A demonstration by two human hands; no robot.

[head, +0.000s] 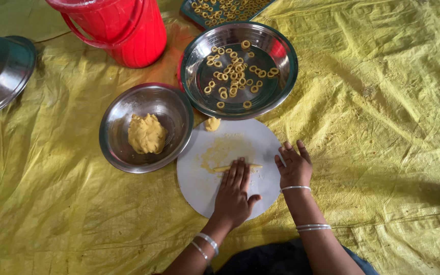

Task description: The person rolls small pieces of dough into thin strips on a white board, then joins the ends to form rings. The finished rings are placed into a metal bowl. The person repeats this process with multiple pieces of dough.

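My left hand [234, 192] lies flat, fingers together, on a thin yellow dough rope [253, 166] on a round white board [205, 178]. My right hand [295, 165] rests with spread fingers on the board's right edge, holding nothing. A small lump of dough [211, 124] sits at the board's far edge. A steel bowl [123, 109] to the left holds a mound of yellow dough [147, 133]. A wide steel dish [281, 76] beyond the board holds several small dough rings [232, 71].
A red plastic bucket [128, 28] stands at the back. A steel lid or pan [1, 71] lies at far left. A teal tray [192, 12] with more rings is at the top edge. Everything sits on a wrinkled yellow sheet [383, 127].
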